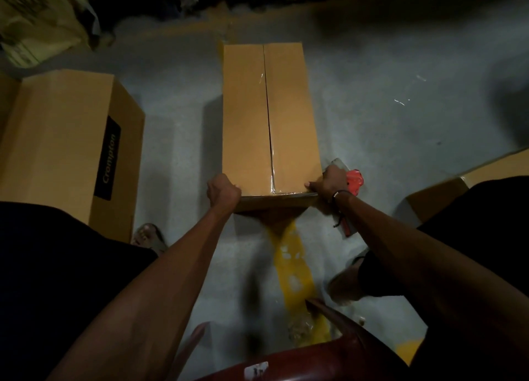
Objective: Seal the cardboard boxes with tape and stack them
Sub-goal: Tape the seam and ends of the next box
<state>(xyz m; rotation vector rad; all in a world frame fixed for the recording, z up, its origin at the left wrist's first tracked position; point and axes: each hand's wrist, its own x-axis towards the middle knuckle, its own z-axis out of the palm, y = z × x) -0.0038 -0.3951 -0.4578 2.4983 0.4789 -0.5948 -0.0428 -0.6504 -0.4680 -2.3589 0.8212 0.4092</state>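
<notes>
A tall cardboard box [246,117] lies on the floor in front of me, its two top flaps meeting in a long centre seam covered by clear tape [271,157]. A shiny tape strip also runs along the near top edge. My left hand [222,191] grips the box's near left corner with curled fingers. At the near right corner, my right hand [329,181] holds a red tape dispenser [355,181], thumb resting on the box edge. The dispenser's handle reaches down behind my wrist.
A second cardboard box [65,140] with a black "Crompton" label stands at the left, and part of a third box [458,191] at the right. A pale sack [34,22] lies far left. A red chair [315,360] is under me, and my feet flank a yellow floor line [292,254].
</notes>
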